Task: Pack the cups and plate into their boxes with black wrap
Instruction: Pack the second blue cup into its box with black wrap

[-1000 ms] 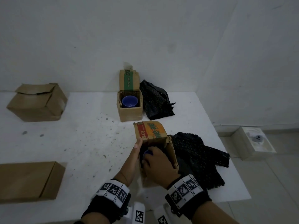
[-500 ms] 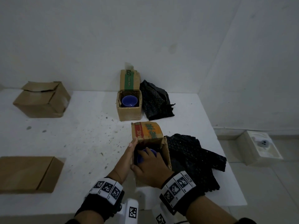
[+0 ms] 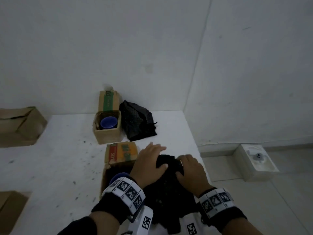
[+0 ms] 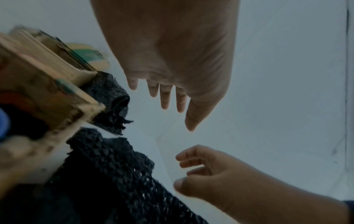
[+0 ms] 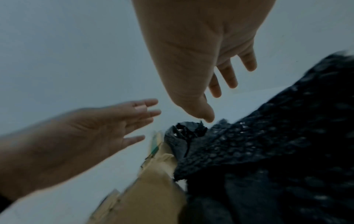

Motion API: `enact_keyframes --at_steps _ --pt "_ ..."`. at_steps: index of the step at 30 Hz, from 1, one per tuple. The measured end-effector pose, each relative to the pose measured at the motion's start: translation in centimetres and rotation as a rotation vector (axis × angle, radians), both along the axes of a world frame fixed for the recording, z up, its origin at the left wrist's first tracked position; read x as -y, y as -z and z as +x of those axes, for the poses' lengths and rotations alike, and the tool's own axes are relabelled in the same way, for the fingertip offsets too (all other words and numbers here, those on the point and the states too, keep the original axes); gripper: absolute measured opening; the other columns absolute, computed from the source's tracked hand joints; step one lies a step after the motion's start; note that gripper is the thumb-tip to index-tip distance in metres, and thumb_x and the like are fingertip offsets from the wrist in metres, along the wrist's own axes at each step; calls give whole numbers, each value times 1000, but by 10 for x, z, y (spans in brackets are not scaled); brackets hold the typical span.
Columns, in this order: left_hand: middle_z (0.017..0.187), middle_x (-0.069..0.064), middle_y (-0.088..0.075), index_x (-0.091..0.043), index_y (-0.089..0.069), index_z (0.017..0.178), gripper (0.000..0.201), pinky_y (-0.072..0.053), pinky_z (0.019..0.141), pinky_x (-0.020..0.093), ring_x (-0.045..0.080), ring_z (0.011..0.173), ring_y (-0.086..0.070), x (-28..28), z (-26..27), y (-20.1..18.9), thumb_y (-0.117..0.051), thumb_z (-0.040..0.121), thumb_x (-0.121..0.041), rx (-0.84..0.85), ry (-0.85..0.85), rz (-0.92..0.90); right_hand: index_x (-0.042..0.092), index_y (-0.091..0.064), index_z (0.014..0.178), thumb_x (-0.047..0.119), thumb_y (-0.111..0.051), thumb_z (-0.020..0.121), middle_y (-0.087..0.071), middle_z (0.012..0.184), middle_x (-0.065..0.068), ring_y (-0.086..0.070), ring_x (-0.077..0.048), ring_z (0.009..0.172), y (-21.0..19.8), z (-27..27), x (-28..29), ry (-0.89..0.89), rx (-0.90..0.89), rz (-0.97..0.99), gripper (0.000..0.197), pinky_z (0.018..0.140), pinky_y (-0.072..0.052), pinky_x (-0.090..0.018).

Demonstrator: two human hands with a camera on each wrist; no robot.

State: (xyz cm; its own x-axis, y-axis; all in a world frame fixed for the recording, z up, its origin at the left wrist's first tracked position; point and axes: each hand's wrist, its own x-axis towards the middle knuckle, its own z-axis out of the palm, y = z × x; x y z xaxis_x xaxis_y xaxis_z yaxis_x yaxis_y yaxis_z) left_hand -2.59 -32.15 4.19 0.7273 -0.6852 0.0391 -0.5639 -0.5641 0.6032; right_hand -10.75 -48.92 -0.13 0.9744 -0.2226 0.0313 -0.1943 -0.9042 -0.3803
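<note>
The near cardboard box (image 3: 121, 152) stands with its printed flap up, and a blue cup (image 3: 118, 177) inside it is partly hidden by my left wristband. Right of it lies a sheet of black mesh wrap (image 3: 169, 189). My left hand (image 3: 159, 155) is over the wrap's far edge with straight fingers and its thumb on the wrap. My right hand (image 3: 183, 165) hovers at the wrap's right side, fingers loosely bent and holding nothing. The wrist views show both hands empty above the wrap (image 4: 114, 174) (image 5: 268, 144). Behind, a second box (image 3: 108, 134) holds another blue cup (image 3: 108, 122).
A second black wrap (image 3: 137, 122) lies right of the far box. One brown box (image 3: 20, 126) sits at the far left, another (image 3: 11, 211) at the near left. The table edge (image 3: 199, 150) runs just right of my hands; a white block (image 3: 255, 160) lies on the floor.
Both hands have left the near box and its cup and moved right onto the black wrap. The cup stays in the box.
</note>
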Motion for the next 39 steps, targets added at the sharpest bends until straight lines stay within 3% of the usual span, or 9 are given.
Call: enact_keyframes --at_steps 4,7,13,19,24,31,34,36,39 --pt "154 -2 -17 -26 -25 143 65 -14 117 41 19 145 -2 36 -2 22 -57 87 -38 -65 75 221 13 -64 86 52 -81 37 -60 84 -6 -65 -28 71 32 -3 27 64 -218 -151 64 55 -52 -38" --pt "154 1 -17 -24 -23 144 69 -15 117 41 22 145 -3 45 0 35 -58 84 -29 -58 75 304 16 -57 112 40 -63 78 -49 118 -5 -53 -26 107 37 0 30 42 -204 -138 42 89 -41 -37" --pt "155 -2 -12 -26 -22 143 75 -16 116 47 21 145 0 42 16 34 -60 79 -21 -45 44 326 26 -54 84 24 -58 81 -48 94 3 -53 -17 90 17 8 33 -40 -29 403 5 76 -42 -22" --pt "150 -5 -28 -26 -43 126 48 -17 113 50 19 144 -14 34 32 9 -60 82 -36 63 -23 185 18 -50 72 7 -58 87 -52 67 3 -50 -9 60 -39 19 32 -66 41 858 21 58 -39 -16" --pt "96 -9 -61 -28 -48 96 10 -21 110 48 15 103 -56 18 46 -28 -47 91 -18 328 -73 -11 13 -52 81 2 -51 91 -59 74 4 -54 -7 69 -76 27 21 -39 152 1049 15 65 -43 -16" --pt "70 -5 -50 -34 -36 99 11 -38 62 34 13 62 -50 -15 60 -81 -35 91 -27 241 83 -304 31 -52 89 0 -45 87 -57 84 5 -53 -9 74 -122 39 -13 -103 494 688 32 67 -42 -17" --pt "93 -12 -52 -30 -33 107 43 -47 68 30 4 80 -57 -34 64 -97 -47 78 -57 94 97 -335 33 -50 91 37 -55 81 -51 95 9 -51 -5 87 -141 40 -35 -169 474 417 12 75 -41 -16" --pt "106 -14 -48 -31 -25 115 70 -51 73 24 2 90 -57 -54 68 -103 -62 64 -62 78 147 -261 30 -48 102 54 -63 72 -44 102 10 -49 -6 87 -143 40 -46 -205 384 175 42 71 -42 -19" --pt "97 -10 -49 -29 -15 121 85 -46 61 15 3 77 -58 -85 74 -92 -74 63 -48 127 243 -47 18 -47 113 41 -72 72 -39 112 0 -52 -19 85 -137 43 -66 -267 228 -95 53 65 -45 -33"
